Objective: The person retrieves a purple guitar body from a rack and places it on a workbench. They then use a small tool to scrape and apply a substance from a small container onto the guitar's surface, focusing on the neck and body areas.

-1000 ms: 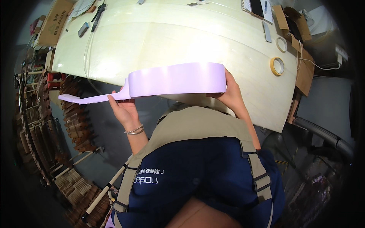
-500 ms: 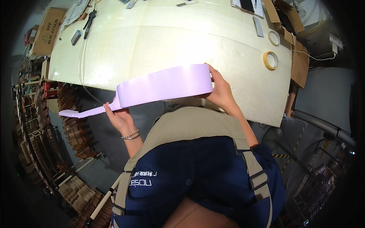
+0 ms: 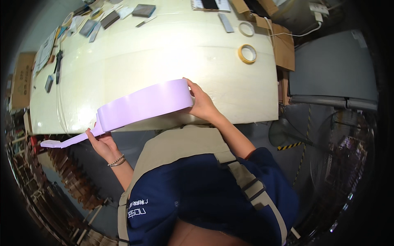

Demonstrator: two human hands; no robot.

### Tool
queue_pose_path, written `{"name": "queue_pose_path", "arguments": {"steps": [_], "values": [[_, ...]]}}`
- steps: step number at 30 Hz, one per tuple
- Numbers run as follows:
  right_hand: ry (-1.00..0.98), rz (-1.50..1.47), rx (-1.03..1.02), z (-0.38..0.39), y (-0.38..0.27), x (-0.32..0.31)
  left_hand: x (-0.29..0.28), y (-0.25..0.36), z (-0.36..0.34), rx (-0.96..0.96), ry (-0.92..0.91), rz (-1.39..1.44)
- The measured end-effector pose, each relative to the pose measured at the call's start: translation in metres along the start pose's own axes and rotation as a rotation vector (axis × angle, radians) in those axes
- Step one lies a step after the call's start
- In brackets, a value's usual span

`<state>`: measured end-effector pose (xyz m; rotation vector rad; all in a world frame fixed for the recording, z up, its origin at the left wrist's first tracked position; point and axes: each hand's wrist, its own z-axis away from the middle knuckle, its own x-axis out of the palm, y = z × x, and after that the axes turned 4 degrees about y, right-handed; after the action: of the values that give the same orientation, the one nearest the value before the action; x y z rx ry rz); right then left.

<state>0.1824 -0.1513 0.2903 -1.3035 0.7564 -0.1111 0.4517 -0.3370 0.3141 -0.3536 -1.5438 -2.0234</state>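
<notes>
A glossy lilac guitar (image 3: 143,105), small enough that it may be a ukulele, is held edge-on over the table's near edge. Its curved side faces me, while its neck and headstock (image 3: 51,144) point left and slightly down. My left hand (image 3: 102,143) grips the neck close to where it joins the body, thumb on the near side. At the rounded right end of the body, my right hand (image 3: 201,101) is closed around the rim. The faces of the guitar are turned out of sight, and no strings show.
The pale covered table (image 3: 213,65) bears a yellow tape roll (image 3: 247,53), a paler tape roll (image 3: 246,28), sanding blocks (image 3: 143,10) and a dark corded tool (image 3: 58,67). Racks of brown wooden parts (image 3: 74,180) stand at left below. A fan (image 3: 287,133) is at right.
My view has swung to the right and forward, so the table's far side shows more. Both hands keep their hold on the guitar, which appears farther left and slightly more tilted.
</notes>
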Motion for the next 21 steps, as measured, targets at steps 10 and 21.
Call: {"name": "queue_pose_path", "arguments": {"steps": [10,21], "values": [[0.135,0.144,0.061,0.007,-0.011,-0.025,0.015,-0.056,-0.056,-0.258,-0.072,0.041],[0.22,0.248,-0.096,-0.007,-0.021,-0.014,0.016,-0.08,-0.078,-0.383,-0.046,0.032]]}}
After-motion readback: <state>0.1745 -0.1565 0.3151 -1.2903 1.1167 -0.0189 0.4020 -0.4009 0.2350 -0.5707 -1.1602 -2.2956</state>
